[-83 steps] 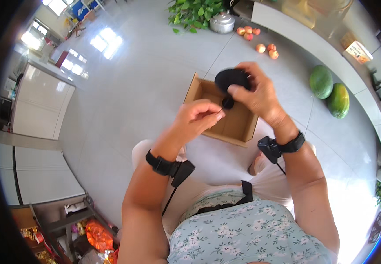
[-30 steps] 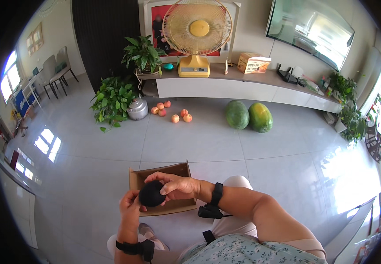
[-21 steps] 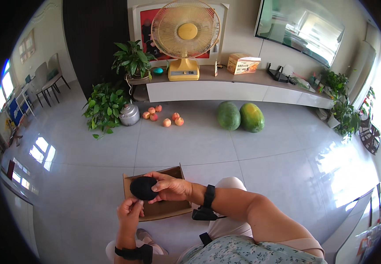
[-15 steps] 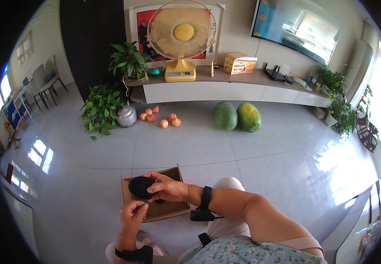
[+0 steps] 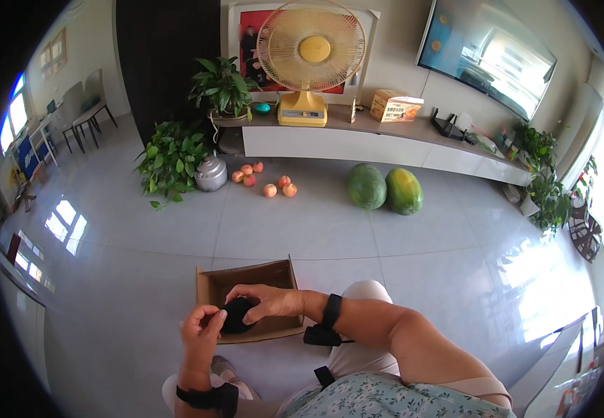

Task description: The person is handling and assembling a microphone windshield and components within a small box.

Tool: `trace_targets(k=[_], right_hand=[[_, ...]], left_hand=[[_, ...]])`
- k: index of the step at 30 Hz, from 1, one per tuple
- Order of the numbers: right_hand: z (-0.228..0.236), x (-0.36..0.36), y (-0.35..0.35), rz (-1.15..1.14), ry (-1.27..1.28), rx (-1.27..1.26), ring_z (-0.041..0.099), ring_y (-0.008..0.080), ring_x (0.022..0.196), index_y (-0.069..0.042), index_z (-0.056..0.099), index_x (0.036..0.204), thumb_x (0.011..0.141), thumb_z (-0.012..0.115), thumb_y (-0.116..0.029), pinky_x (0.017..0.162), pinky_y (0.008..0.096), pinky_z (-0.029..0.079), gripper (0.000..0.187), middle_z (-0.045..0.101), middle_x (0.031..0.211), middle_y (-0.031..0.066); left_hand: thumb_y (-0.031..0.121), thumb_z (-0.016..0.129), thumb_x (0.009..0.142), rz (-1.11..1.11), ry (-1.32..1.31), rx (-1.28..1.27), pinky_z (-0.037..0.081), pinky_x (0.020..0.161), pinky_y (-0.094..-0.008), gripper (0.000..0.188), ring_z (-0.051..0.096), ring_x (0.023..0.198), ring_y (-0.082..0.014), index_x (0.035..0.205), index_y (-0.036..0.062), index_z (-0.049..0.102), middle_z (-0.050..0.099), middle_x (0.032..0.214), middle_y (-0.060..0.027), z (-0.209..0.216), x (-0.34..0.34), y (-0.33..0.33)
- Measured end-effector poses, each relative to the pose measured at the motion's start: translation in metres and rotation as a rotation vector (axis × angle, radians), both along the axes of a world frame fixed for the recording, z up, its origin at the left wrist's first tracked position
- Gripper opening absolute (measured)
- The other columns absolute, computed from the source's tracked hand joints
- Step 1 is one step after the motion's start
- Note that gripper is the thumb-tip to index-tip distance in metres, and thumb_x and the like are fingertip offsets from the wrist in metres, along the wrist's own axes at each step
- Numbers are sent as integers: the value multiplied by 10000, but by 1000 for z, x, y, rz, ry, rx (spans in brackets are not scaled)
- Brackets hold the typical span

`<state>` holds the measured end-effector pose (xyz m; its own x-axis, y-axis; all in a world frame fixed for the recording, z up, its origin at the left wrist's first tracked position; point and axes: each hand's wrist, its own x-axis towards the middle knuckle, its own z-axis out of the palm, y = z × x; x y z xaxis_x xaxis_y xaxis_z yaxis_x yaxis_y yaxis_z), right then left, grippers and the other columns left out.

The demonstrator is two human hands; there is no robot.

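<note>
A matte black ball, soft-looking like wound yarn, is held over an open cardboard box. My right hand wraps its fingers over the ball's top and right side. At the ball's left edge my left hand is closed in a pinch, thumb against fingertips. Whatever lies in that pinch, perhaps a thin strand, is too small to make out. Both hands and the ball cover part of the box's brown inside. Each wrist wears a black strap.
Beyond the box, several peaches lie beside a metal kettle and a leafy plant. Two big green melons stand to their right. A low cabinet along the wall carries a yellow fan. My knees flank the box.
My right hand has lowered the black ball slightly and brought it toward me. My left hand has shifted a little left and up, to the ball's left edge. The whole view has shifted slightly.
</note>
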<state>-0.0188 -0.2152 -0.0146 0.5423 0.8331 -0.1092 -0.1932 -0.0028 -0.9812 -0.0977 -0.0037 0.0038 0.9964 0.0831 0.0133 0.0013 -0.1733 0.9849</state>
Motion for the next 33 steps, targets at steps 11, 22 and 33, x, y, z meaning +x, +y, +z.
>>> trace_targets(k=[11,22,33], right_hand=[[0,-2,0,134,354,177,565,192,1018,-95,452,1321,798,715,-175,789,332,526,591,534,1135,84],[8,-3,0,104,552,481,538,309,1219,-110,392,1398,820,650,-84,979,517,486,634,486,1354,137],[18,-6,2,-101,562,597,573,388,1171,-135,451,1333,801,668,-79,997,500,481,578,518,1334,168]], left_hand=[[84,737,858,110,-93,52,406,504,-212,108,504,560,-40,843,-1,672,593,638,11,-6,2,4],[105,687,899,28,-18,12,432,479,-227,100,547,521,-60,900,5,684,608,624,-11,-12,2,5],[172,703,913,-138,-74,176,432,544,-227,163,542,618,-57,915,11,678,619,702,-5,-23,-5,1]])
